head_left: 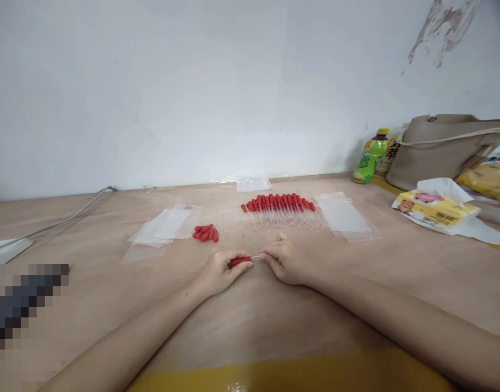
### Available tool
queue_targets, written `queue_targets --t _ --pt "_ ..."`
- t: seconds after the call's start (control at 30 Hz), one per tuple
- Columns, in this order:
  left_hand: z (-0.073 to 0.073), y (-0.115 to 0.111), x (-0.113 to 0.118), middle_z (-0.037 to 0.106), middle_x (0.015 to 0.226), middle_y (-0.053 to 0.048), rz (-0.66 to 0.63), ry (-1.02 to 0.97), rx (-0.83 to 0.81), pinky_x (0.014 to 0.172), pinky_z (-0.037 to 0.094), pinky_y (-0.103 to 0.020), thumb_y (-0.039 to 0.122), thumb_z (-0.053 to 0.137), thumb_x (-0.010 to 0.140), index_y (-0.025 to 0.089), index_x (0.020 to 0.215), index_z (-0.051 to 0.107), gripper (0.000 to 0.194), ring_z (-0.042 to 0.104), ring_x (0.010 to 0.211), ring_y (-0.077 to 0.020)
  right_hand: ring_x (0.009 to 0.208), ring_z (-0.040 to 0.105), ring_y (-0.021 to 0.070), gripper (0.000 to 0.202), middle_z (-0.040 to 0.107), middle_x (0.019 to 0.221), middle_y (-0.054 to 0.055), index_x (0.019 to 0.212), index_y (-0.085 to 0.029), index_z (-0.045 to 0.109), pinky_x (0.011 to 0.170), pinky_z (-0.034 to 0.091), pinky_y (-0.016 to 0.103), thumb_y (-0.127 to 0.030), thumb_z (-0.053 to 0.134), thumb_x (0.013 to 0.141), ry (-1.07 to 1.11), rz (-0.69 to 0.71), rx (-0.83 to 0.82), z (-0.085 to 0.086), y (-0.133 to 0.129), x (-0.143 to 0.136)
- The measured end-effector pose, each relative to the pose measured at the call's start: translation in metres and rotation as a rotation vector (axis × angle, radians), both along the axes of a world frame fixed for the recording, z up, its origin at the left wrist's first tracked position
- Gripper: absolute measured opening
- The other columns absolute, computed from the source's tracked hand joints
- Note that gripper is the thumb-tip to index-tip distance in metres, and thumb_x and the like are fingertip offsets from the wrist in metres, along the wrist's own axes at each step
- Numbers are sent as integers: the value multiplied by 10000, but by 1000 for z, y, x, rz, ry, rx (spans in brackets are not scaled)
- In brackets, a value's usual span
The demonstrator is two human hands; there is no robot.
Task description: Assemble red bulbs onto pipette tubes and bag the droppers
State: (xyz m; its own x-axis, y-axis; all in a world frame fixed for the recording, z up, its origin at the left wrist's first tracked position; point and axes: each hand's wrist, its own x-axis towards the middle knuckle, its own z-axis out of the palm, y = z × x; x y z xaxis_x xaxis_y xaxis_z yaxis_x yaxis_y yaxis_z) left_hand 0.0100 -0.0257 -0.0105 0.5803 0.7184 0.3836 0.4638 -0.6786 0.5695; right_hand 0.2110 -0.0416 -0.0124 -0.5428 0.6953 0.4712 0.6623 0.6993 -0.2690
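Note:
Between the fingers of my left hand (226,270) is a red rubber dropper bulb (241,261), lying sideways. My right hand (286,260) pinches a thin clear glass dropper tube (255,258). One end of the tube meets the open end of the bulb; how deep it sits I cannot tell. Behind my left hand is a small heap of loose red bulbs (206,233), with several bare clear tubes (223,220) beside it. Farther back, a row of droppers with red bulbs (280,202) lies with the glass tips toward me.
Clear plastic bags lie left (164,226) and right (343,213), with another small bag (253,185) by the wall. At the right stand a green bottle (368,159), a beige bag (433,147) and a tissue pack (438,207). A grey cable (76,211) runs along the left.

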Motion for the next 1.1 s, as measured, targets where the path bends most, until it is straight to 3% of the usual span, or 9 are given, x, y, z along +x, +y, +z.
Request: queue_targets --t 0.27,0.4,0.53,0.6,0.7,0.73,0.83,0.97,1.1 --pt "-4 10 -7 671 763 -33 -73 84 270 590 454 -216 269 510 828 175 904 637 176 595 628 -122 535 454 84 271 593 602 -11 672 -161 557 662 316 253 -213 369 861 47 -50 -241 6 2 -4" --pt "-5 15 -10 669 794 -35 -92 50 378 604 463 -207 238 534 815 173 908 626 146 605 659 -121 515 434 82 278 573 585 -1 647 -154 552 528 290 215 -234 383 852 29 -29 -291 18 -1 -4" --pt "-4 16 -11 647 861 -43 -9 -15 360 663 482 -230 226 552 798 172 1027 576 237 602 724 -128 548 459 89 201 587 627 4 671 -156 570 511 297 205 -237 445 806 37 -86 -316 36 -2 2" --pt "-2 17 -11 626 899 -52 30 -16 296 678 487 -247 230 541 801 171 1118 518 323 595 743 -131 553 482 95 194 601 638 8 677 -159 581 508 314 204 -237 447 793 76 -180 -376 42 6 12" --pt "1 18 -11 614 860 -51 30 49 222 651 483 -251 230 526 806 166 1066 547 269 583 717 -133 548 522 97 275 627 636 13 647 -162 594 515 347 200 -274 403 811 166 -431 -502 46 31 32" --pt "2 18 -11 614 842 -51 25 75 216 649 479 -254 229 522 808 165 1022 570 228 580 717 -137 551 534 100 277 634 639 14 641 -165 605 522 353 200 -291 417 801 179 -576 -500 47 41 39" --pt "4 18 -9 621 833 -57 14 110 227 666 468 -268 228 503 816 170 962 598 183 574 736 -150 618 567 150 321 642 672 59 628 -164 622 559 356 237 -338 408 794 173 -779 -429 48 70 55" --pt "4 19 -9 628 841 -59 -11 110 235 689 459 -279 228 485 826 171 946 606 180 571 763 -157 772 581 233 341 647 808 119 753 -167 642 634 352 302 -376 376 796 157 -984 -336 43 93 52" --pt "3 19 -11 627 850 -62 -16 111 225 698 453 -287 228 479 831 166 951 603 183 566 774 -158 840 571 255 320 645 847 138 789 -147 643 763 321 374 -336 385 787 115 -1065 -291 29 103 39"
